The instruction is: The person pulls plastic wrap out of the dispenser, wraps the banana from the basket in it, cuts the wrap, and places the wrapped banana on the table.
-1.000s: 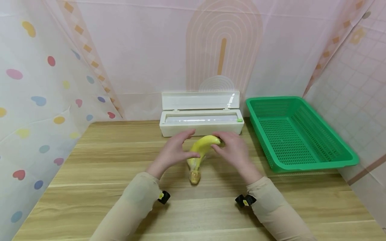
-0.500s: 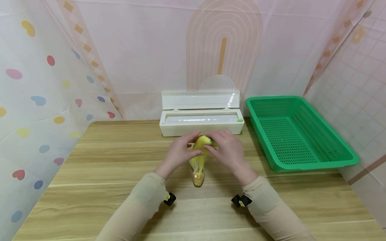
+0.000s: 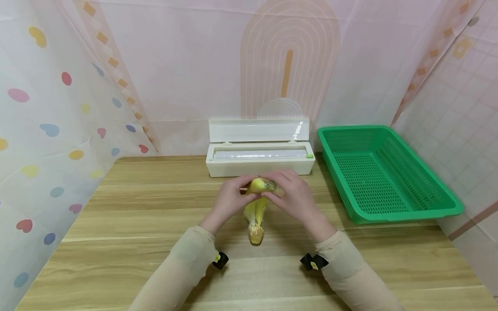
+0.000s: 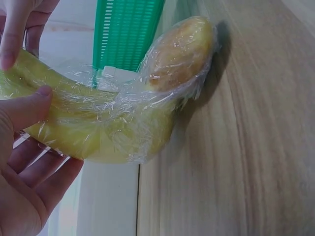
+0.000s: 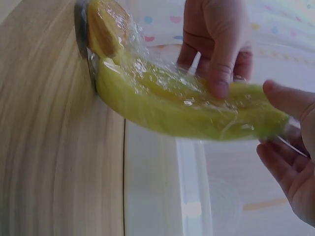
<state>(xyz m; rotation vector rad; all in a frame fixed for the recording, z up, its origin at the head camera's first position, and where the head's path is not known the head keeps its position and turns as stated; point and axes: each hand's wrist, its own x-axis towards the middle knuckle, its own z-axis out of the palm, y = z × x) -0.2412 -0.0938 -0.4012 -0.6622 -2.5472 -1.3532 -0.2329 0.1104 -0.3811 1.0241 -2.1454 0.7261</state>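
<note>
A yellow bunch of bananas (image 3: 260,208), wrapped in clear cling film, is held between both hands in front of the dispenser. Its brown stem end points toward the person, low by the table; the other end is raised. My left hand (image 3: 228,199) grips the bunch from the left, the thumb pressing on top and the fingers beneath, as the left wrist view shows. At the raised tip, my right hand (image 3: 294,195) pinches the bananas (image 5: 187,110) between thumb and fingers. Wrinkled cling film (image 4: 133,110) gathers around the stem (image 4: 182,54).
A white cling film dispenser (image 3: 260,167) with its lid (image 3: 258,130) raised stands at the back of the wooden table (image 3: 148,216). To its right sits a green plastic basket (image 3: 404,212). Patterned cloth (image 3: 175,77) hangs behind and at both sides.
My left hand has moved right and taken hold of the bananas. The bunch has turned so its stem end shifted slightly right and toward the person. My right hand has moved slightly left.
</note>
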